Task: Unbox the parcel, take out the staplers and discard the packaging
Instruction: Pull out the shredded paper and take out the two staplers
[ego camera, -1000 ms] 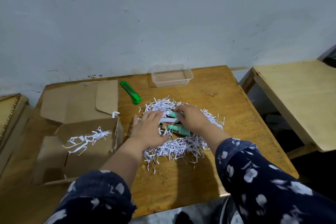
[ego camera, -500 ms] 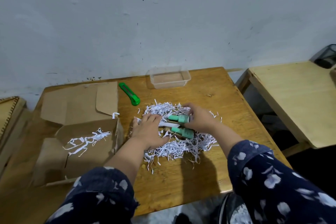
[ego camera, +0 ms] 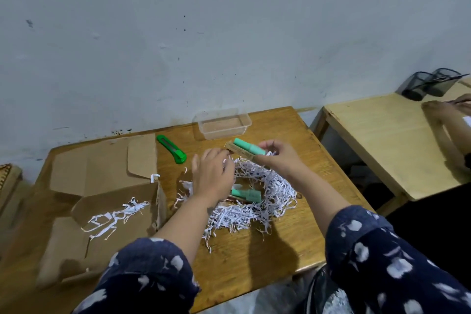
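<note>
Mint-green stapler point(ego camera: 248, 149) on its brown card is sitting raised above the shredded paper point(ego camera: 265, 196), with the right hand point(ego camera: 279, 159) pinching it between curled fingers and thumb. Just beside it, the left hand point(ego camera: 212, 176) is hovering over the paper with fingers loosely straight and holding nothing, while a second stapler point(ego camera: 246, 195) is lying in the paper nest on the wooden table point(ego camera: 254, 250). Left of the pile, the opened cardboard box point(ego camera: 102, 201) is holding a few paper strips, and a green box cutter point(ego camera: 172, 148) and a clear plastic tray point(ego camera: 223, 123) are lying near the wall.
</note>
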`<state>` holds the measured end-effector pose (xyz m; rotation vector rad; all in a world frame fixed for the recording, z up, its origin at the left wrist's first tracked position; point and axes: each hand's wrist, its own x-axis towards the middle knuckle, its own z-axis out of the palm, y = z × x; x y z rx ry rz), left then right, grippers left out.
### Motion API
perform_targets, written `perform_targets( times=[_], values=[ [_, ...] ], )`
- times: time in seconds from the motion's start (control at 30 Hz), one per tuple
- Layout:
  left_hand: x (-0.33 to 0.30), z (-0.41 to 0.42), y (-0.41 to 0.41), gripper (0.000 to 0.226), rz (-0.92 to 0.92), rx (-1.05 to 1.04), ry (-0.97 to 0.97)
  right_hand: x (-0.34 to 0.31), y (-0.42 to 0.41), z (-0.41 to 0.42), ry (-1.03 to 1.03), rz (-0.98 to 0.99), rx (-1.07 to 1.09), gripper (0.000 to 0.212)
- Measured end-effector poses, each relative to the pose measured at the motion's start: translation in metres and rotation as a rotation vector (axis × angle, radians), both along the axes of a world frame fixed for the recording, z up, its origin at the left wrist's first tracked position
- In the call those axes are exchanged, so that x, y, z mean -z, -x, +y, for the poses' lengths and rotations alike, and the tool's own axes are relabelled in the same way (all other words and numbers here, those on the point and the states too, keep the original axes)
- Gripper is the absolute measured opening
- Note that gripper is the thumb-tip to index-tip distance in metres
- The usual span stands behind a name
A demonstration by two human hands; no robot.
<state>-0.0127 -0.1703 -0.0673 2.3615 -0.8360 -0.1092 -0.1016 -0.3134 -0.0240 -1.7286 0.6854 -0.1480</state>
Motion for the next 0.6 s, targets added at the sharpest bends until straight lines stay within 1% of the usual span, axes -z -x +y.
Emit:
perform_targets(
  times=[0.07, 0.1, 0.13, 0.2, 0.27, 0.33, 0.4, 0.47, 0.53, 0.57, 0.6],
  values=[
    [-0.008, -0.009, 0.003, 0.045, 0.256, -0.047, 0.191, 0.005, 0.001, 0.009, -0.021, -0.035, 0.033, 0.032],
    [-0.009, -0.013, 0.004, 0.043, 0.397, -0.051, 0.292, 0.008, 0.002, 0.013, -0.009, -0.05, 0.043, 0.031],
    [-0.009, -0.016, 0.004, 0.041, 0.496, -0.064, 0.367, 0.012, 0.002, 0.017, 0.015, -0.061, 0.049, 0.031],
    [-0.006, -0.02, 0.002, 0.037, 0.587, -0.136, 0.429, 0.018, 0.002, 0.026, 0.065, -0.092, 0.055, 0.03],
    [-0.001, -0.02, -0.002, 0.029, 0.619, -0.223, 0.451, 0.023, 0.001, 0.032, 0.147, -0.096, 0.056, 0.031],
    [0.002, -0.019, -0.006, 0.021, 0.61, -0.274, 0.454, 0.029, 0.002, 0.035, 0.213, -0.05, 0.032, 0.037],
    [0.003, -0.014, -0.011, 0.024, 0.577, -0.313, 0.453, 0.034, 0.004, 0.035, 0.301, 0.029, 0.013, 0.038],
    [0.003, -0.006, -0.019, 0.025, 0.555, -0.333, 0.467, 0.04, 0.007, 0.033, 0.419, 0.112, 0.01, 0.027],
    [0.001, 0.001, -0.024, 0.016, 0.55, -0.286, 0.479, 0.039, 0.01, 0.032, 0.507, 0.19, -0.006, 0.015],
    [0.0, 0.004, -0.026, 0.012, 0.545, -0.261, 0.474, 0.037, 0.009, 0.033, 0.55, 0.203, -0.003, 0.013],
    [-0.001, 0.006, -0.027, 0.011, 0.541, -0.246, 0.466, 0.034, 0.006, 0.034, 0.589, 0.173, 0.011, 0.014]
  ],
)
